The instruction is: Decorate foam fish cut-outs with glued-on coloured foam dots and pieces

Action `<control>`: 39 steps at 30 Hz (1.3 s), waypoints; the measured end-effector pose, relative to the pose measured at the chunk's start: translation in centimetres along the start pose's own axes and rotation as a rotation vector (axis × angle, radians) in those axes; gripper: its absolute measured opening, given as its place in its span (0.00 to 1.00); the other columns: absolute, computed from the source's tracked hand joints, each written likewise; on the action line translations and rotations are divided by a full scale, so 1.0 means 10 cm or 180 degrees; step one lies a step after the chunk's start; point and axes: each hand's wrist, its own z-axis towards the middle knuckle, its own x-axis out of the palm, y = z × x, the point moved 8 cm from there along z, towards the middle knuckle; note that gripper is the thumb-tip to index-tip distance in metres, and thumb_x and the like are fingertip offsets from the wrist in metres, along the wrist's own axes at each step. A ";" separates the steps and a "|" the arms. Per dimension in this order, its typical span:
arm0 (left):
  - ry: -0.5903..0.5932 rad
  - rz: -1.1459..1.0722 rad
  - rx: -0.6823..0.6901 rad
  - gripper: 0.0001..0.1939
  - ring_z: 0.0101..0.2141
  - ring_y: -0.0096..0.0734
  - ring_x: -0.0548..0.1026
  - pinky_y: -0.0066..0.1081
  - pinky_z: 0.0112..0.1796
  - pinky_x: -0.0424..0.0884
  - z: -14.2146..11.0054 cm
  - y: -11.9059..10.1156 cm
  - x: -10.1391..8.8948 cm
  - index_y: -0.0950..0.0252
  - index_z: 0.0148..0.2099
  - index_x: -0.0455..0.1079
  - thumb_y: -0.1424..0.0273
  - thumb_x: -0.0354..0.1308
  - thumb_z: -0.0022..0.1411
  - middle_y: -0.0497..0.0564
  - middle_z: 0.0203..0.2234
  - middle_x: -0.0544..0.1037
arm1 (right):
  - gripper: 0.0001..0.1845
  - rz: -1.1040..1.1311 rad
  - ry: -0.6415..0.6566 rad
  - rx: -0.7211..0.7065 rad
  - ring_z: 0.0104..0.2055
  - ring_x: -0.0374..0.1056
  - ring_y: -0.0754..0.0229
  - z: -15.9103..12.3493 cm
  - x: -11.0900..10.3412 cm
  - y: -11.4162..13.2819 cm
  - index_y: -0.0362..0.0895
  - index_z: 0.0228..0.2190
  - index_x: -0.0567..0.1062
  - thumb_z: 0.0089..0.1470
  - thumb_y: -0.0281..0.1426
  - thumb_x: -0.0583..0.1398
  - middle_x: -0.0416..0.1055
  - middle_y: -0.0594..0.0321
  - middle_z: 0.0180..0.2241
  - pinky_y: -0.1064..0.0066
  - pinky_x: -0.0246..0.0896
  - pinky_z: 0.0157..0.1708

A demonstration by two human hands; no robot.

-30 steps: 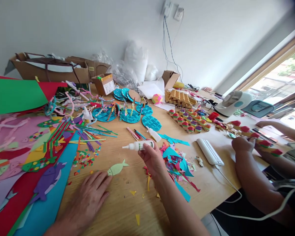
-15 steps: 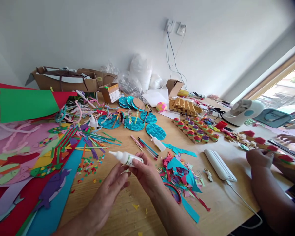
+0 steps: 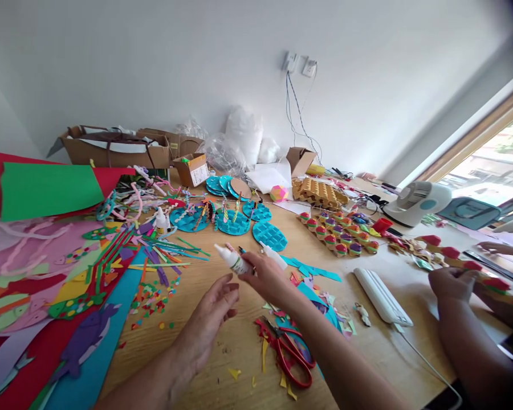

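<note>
My right hand [image 3: 263, 276] grips a small white glue bottle [image 3: 235, 263] above the table, its nozzle tilted up to the left. My left hand [image 3: 218, 307] is just below and left of the bottle, fingers curled toward the thumb; whatever they may hold is hidden. No green paper fish shows now. Red-handled scissors [image 3: 288, 353] lie below my right forearm, beside a heap of paper scraps [image 3: 320, 299] that the forearm partly covers. Behind my right hand lies a second white bottle [image 3: 273, 254].
To the left are paper strips [image 3: 165, 256], confetti [image 3: 158, 293] and a purple paper whale [image 3: 89, 336] on coloured sheets. Blue discs [image 3: 235, 223] and a painted egg tray [image 3: 337, 232] stand farther back. A white power strip [image 3: 382, 296] and a co-worker's hand [image 3: 453, 282] are at right.
My left hand has risen from the table, and the pale green fish has gone from sight. My right hand moved the glue bottle toward the left hand, then slightly away and back. The scissors came into view.
</note>
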 end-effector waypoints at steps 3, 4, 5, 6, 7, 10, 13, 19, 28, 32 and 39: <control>0.0454 0.0409 -0.0227 0.19 0.40 0.34 0.68 0.29 0.37 0.63 -0.15 0.07 0.07 0.63 0.44 0.69 0.61 0.59 0.49 0.53 0.39 0.72 | 0.11 -0.0361 0.0018 0.0314 0.38 0.66 0.58 0.32 0.01 -0.32 0.44 0.37 0.70 0.50 0.34 0.57 0.72 0.59 0.35 0.73 0.52 0.30; 0.0724 0.0534 -0.0293 0.17 0.36 0.33 0.69 0.28 0.35 0.63 -0.22 0.10 0.11 0.64 0.40 0.70 0.61 0.60 0.48 0.52 0.35 0.73 | 0.11 -0.0448 0.0015 0.0373 0.39 0.66 0.57 0.43 0.03 -0.41 0.44 0.38 0.70 0.51 0.33 0.56 0.72 0.58 0.37 0.72 0.53 0.32; 0.0946 0.0643 -0.0345 0.16 0.33 0.31 0.69 0.27 0.33 0.62 -0.29 0.14 0.13 0.64 0.37 0.70 0.60 0.60 0.47 0.50 0.31 0.73 | 0.12 -0.0538 0.0021 0.0438 0.41 0.65 0.56 0.52 0.05 -0.50 0.44 0.39 0.70 0.51 0.32 0.56 0.71 0.58 0.38 0.71 0.53 0.33; 0.1130 0.0738 -0.0403 0.16 0.30 0.29 0.68 0.27 0.31 0.62 -0.37 0.18 0.14 0.64 0.34 0.70 0.59 0.61 0.45 0.49 0.28 0.73 | 0.12 -0.0625 0.0032 0.0494 0.42 0.65 0.55 0.61 0.07 -0.57 0.44 0.40 0.69 0.51 0.31 0.57 0.71 0.57 0.38 0.70 0.54 0.34; 0.1228 0.0851 -0.0394 0.16 0.30 0.29 0.68 0.27 0.32 0.61 -0.43 0.20 0.12 0.64 0.34 0.70 0.58 0.61 0.46 0.48 0.27 0.73 | 0.12 -0.0705 0.0057 0.0534 0.44 0.64 0.55 0.68 0.10 -0.62 0.45 0.40 0.69 0.51 0.31 0.58 0.71 0.57 0.39 0.69 0.55 0.36; 0.1249 0.1201 -0.0245 0.17 0.31 0.29 0.67 0.26 0.33 0.60 -0.58 0.21 -0.03 0.64 0.33 0.70 0.55 0.57 0.50 0.48 0.27 0.73 | 0.12 -0.0903 0.0184 0.0597 0.44 0.64 0.56 0.83 0.21 -0.70 0.44 0.41 0.69 0.53 0.32 0.57 0.69 0.57 0.41 0.65 0.58 0.41; 0.1249 0.1594 -0.0214 0.20 0.27 0.27 0.65 0.25 0.30 0.59 -0.67 0.19 -0.19 0.64 0.30 0.70 0.51 0.54 0.51 0.47 0.24 0.70 | 0.15 -0.1057 0.0302 0.0616 0.43 0.65 0.58 0.90 0.32 -0.72 0.41 0.44 0.67 0.56 0.35 0.54 0.66 0.57 0.44 0.60 0.62 0.41; 0.0893 0.2062 -0.0425 0.16 0.21 0.25 0.61 0.23 0.24 0.58 -0.82 0.06 -0.45 0.64 0.23 0.63 0.55 0.55 0.49 0.43 0.16 0.62 | 0.16 -0.1191 0.0369 0.0576 0.43 0.65 0.58 0.94 0.44 -0.75 0.41 0.45 0.66 0.56 0.34 0.54 0.65 0.57 0.45 0.60 0.63 0.40; -0.0170 0.2591 0.0292 0.07 0.24 0.29 0.69 0.23 0.26 0.64 -0.80 -0.51 -0.88 0.60 0.28 0.71 0.64 0.54 0.49 0.45 0.19 0.72 | 0.13 -0.1005 0.0154 0.0475 0.44 0.65 0.53 0.87 0.39 -0.65 0.41 0.41 0.69 0.55 0.33 0.54 0.69 0.53 0.41 0.63 0.56 0.39; -0.0556 0.3391 0.0843 0.09 0.31 0.36 0.73 0.26 0.33 0.66 -0.66 -0.92 -1.18 0.58 0.31 0.73 0.63 0.54 0.50 0.47 0.28 0.77 | 0.13 -0.0898 -0.0044 0.0370 0.47 0.62 0.51 0.75 0.18 -0.53 0.42 0.42 0.69 0.52 0.29 0.55 0.68 0.52 0.44 0.65 0.53 0.40; -0.0157 0.5283 0.1078 0.13 0.36 0.34 0.72 0.28 0.38 0.64 -0.11 -1.03 -1.28 0.60 0.36 0.71 0.70 0.45 0.57 0.49 0.36 0.77 | 0.10 -0.0123 -0.0401 -0.0414 0.40 0.65 0.58 -0.03 -0.23 0.09 0.46 0.37 0.71 0.55 0.31 0.52 0.69 0.58 0.39 0.70 0.56 0.38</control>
